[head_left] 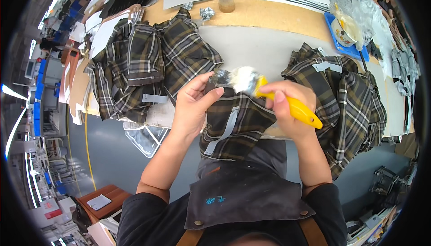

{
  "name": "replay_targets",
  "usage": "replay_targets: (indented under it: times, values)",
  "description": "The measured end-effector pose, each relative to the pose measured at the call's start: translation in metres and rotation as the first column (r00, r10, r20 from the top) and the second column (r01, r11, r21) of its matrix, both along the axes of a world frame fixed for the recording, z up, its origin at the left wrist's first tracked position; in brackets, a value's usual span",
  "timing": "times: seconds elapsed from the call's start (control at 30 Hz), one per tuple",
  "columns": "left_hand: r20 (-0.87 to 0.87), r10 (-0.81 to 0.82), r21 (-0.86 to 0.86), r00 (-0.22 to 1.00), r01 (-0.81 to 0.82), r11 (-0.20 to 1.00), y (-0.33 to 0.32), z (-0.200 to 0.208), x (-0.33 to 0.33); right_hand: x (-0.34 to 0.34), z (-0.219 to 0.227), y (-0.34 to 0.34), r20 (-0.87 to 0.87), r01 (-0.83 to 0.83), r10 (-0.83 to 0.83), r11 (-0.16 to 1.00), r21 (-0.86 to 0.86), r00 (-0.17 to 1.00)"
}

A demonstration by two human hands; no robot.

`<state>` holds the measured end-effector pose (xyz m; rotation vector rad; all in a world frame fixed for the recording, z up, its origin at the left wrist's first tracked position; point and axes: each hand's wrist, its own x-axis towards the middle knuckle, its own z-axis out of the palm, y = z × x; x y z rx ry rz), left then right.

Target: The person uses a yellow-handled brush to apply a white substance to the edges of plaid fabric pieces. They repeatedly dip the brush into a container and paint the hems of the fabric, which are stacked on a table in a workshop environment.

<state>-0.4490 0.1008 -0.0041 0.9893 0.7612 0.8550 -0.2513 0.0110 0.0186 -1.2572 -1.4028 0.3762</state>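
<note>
My right hand (pixel 289 104) is wrapped round the yellow handle of a brush (pixel 305 112), whose pale bristles point left. Between thumb and fingers, my left hand (pixel 193 100) grips a small dark, glossy piece (pixel 219 77); its kind is unclear. The bristles are right beside that piece, and I cannot tell whether they touch it. Below both hands, a dark plaid cloth piece (pixel 240 120) with a pale strip (pixel 223 131) hangs over the table's near edge.
Plaid garment pieces lie in a left pile (pixel 143 55) and a right pile (pixel 341 93). A squeeze bottle (pixel 226 1) and crumpled foil (pixel 207 13) are at the back. Far right, a bowl (pixel 345 35) sits in a blue tray (pixel 332 24). A clear bin (pixel 144 139) stands below the table.
</note>
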Motion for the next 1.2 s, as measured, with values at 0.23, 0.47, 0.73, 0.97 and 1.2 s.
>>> replay_targets:
  times: [0.23,0.47,0.73,0.97,1.2]
  values:
    - [-0.121,-0.016,0.159,0.993,0.035,0.987,-0.006,-0.003,0.002,-0.004,0.013,0.000,-0.188,-0.077,0.059,0.993,-0.085,0.980]
    - [-0.207,-0.023,0.283,0.978,0.083,0.956,-0.007,-0.006,0.000,-0.006,0.019,0.001,-0.318,-0.064,0.032,0.994,-0.092,0.948]
    - [-0.184,-0.024,0.227,0.983,0.066,0.972,-0.007,-0.003,-0.001,-0.004,0.015,-0.004,-0.366,-0.049,0.023,0.997,-0.062,0.930]
    - [-0.167,-0.020,0.194,0.986,0.053,0.980,-0.008,0.000,-0.002,-0.001,0.011,-0.003,-0.272,0.013,-0.031,0.998,-0.069,0.962]
    - [-0.069,-0.017,0.100,0.997,0.024,0.995,-0.007,-0.002,-0.006,0.000,0.004,-0.011,-0.368,-0.006,-0.029,0.996,-0.093,0.929]
